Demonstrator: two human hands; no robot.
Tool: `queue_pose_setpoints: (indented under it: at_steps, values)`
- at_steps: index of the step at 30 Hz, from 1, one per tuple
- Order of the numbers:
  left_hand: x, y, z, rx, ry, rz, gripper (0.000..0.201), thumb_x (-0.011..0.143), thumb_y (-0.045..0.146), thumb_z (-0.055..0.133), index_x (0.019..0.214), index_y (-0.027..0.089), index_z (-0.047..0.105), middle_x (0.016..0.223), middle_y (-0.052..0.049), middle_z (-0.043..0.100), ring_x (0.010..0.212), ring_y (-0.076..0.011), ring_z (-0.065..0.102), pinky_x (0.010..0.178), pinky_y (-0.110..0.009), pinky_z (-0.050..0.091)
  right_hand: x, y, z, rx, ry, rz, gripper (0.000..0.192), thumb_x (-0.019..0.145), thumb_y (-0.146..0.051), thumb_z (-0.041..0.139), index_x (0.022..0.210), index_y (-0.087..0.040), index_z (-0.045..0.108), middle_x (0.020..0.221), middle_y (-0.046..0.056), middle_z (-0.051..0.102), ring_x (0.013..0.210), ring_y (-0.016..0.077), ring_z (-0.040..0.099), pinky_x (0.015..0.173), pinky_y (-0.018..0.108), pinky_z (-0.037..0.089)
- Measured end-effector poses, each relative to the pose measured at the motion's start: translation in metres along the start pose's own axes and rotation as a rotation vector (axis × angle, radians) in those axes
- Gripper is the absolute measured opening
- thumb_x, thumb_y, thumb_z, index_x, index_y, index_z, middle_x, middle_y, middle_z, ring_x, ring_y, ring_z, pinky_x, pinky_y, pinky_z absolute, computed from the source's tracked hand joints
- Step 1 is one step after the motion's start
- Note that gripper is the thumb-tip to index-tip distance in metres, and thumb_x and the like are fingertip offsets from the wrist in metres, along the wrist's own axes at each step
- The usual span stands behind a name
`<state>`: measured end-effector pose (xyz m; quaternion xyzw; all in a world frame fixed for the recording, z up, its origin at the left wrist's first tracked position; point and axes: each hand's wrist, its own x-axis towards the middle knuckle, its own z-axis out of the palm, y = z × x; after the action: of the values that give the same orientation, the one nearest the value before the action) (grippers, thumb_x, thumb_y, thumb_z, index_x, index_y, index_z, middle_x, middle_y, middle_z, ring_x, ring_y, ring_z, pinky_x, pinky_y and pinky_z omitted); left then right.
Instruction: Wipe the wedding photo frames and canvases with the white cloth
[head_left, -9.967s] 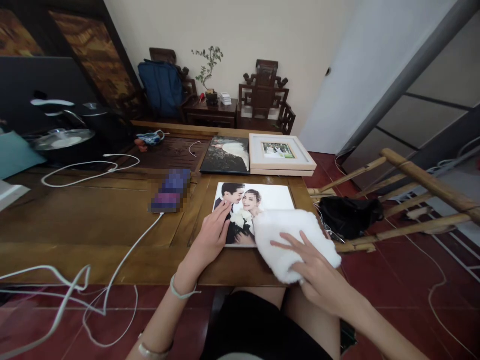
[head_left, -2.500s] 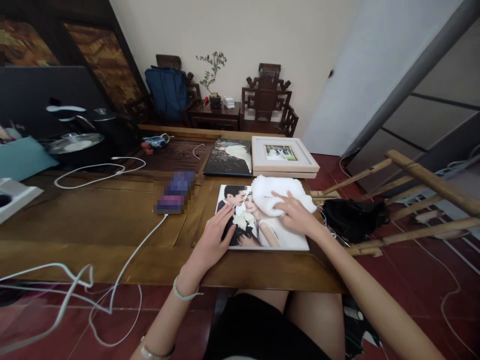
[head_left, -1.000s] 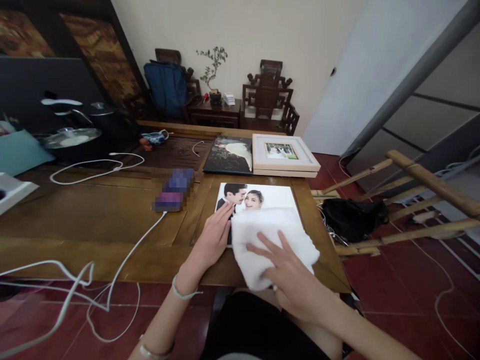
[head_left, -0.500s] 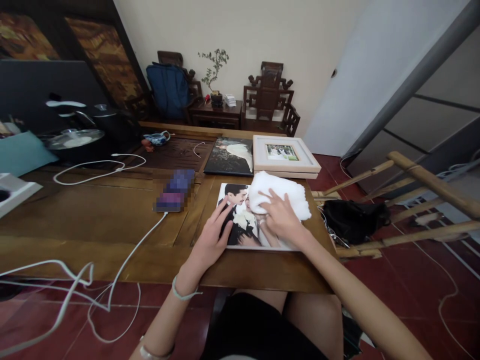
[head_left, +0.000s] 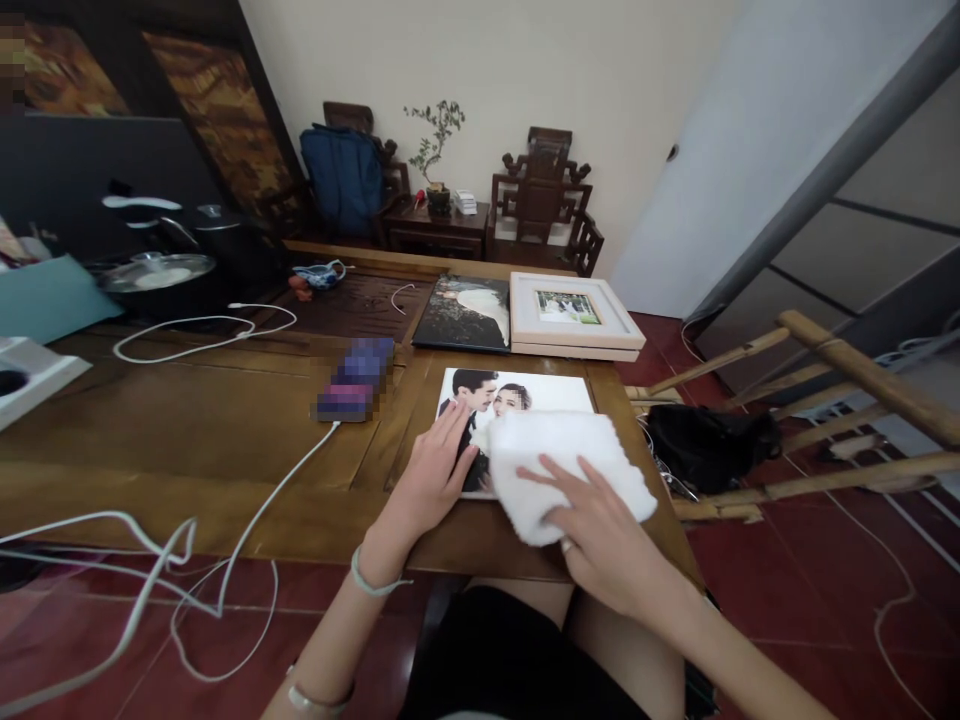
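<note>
A large photo print of a couple lies flat near the front right corner of the wooden table. My left hand rests flat on its left edge, fingers spread. My right hand presses a white fluffy cloth onto the near half of the print, fingers spread on top. The cloth hides the lower right part of the picture.
Behind the print lie a dark photo panel and a white framed picture. A blurred phone with a white cable sits left of it. Pots stand far left. Bamboo poles and a black bag are right.
My right hand has drawn the cloth from the far right part of the print back toward me over its near half. My left hand stays on the left edge.
</note>
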<state>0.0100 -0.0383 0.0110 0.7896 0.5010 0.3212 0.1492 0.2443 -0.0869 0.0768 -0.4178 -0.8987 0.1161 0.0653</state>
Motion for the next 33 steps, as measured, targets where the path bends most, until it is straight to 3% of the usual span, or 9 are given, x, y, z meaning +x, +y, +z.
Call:
queue_pose_setpoints:
  at_steps: [4,8,10,15,19,24,29,33]
  values:
    - [0.001,-0.003,0.003,0.102,-0.021,-0.009,0.047,0.095,0.032,0.031,0.140,0.019,0.030,0.145,-0.012,0.036,0.138,-0.0239,0.024,0.107,-0.046,0.028,0.008,0.035,0.001,-0.060,0.108,0.113,0.045,0.060,-0.001,0.039,0.092,-0.019,0.064,0.140,0.005,0.043,0.136,0.0260,0.025,0.108,0.060,0.013]
    - [0.002,-0.004,0.002,0.111,-0.028,-0.013,0.047,0.095,0.031,0.032,0.141,0.019,0.030,0.146,-0.012,0.035,0.137,-0.0232,0.025,0.107,-0.045,0.029,0.049,0.056,0.002,-0.035,0.163,0.180,0.046,0.066,-0.004,0.038,0.103,-0.018,0.063,0.135,0.011,0.049,0.135,0.0286,0.026,0.104,0.064,0.012]
    - [0.002,-0.004,0.002,0.100,-0.036,-0.012,0.047,0.095,0.030,0.032,0.140,0.019,0.030,0.146,-0.012,0.035,0.138,-0.0237,0.025,0.107,-0.046,0.029,0.077,0.054,0.001,0.014,0.162,0.183,0.047,0.069,-0.006,0.037,0.109,-0.017,0.061,0.132,0.013,0.052,0.134,0.0288,0.027,0.103,0.065,0.012]
    - [0.002,-0.007,0.003,0.053,-0.016,-0.019,0.047,0.094,0.030,0.035,0.139,0.019,0.034,0.144,-0.013,0.037,0.137,-0.0248,0.026,0.107,-0.049,0.028,0.143,0.028,0.003,0.143,0.109,0.035,0.052,0.073,-0.008,0.036,0.117,-0.023,0.057,0.128,0.008,0.056,0.129,0.0294,0.035,0.101,0.067,0.012]
    - [0.001,-0.011,0.006,0.029,-0.003,-0.019,0.046,0.093,0.030,0.036,0.138,0.018,0.036,0.143,-0.012,0.039,0.137,-0.0248,0.027,0.108,-0.049,0.028,0.165,0.015,0.007,0.152,0.106,-0.020,0.050,0.074,-0.008,0.037,0.116,-0.024,0.058,0.127,0.007,0.056,0.125,0.0298,0.040,0.101,0.067,0.010]
    - [0.001,-0.010,0.004,0.013,-0.017,-0.026,0.047,0.094,0.031,0.036,0.139,0.019,0.034,0.145,-0.012,0.036,0.138,-0.0239,0.023,0.109,-0.048,0.027,0.144,0.041,-0.002,0.169,0.154,0.035,0.047,0.070,-0.006,0.039,0.107,-0.022,0.064,0.123,0.006,0.060,0.120,0.0297,0.046,0.102,0.065,0.007]
    - [0.003,-0.006,0.001,0.040,-0.035,-0.033,0.046,0.094,0.031,0.034,0.138,0.018,0.035,0.145,-0.012,0.037,0.138,-0.0244,0.024,0.108,-0.049,0.027,0.097,0.087,-0.007,0.073,0.225,0.160,0.050,0.067,-0.003,0.036,0.106,-0.016,0.062,0.121,0.010,0.061,0.128,0.0280,0.038,0.103,0.065,0.008]
    - [0.004,-0.005,0.001,0.051,-0.028,-0.035,0.046,0.094,0.031,0.035,0.138,0.018,0.035,0.144,-0.012,0.038,0.137,-0.0249,0.025,0.107,-0.049,0.028,0.046,0.087,0.000,-0.013,0.208,0.159,0.042,0.066,-0.003,0.037,0.097,-0.014,0.062,0.133,0.015,0.050,0.134,0.0279,0.028,0.104,0.065,0.013]
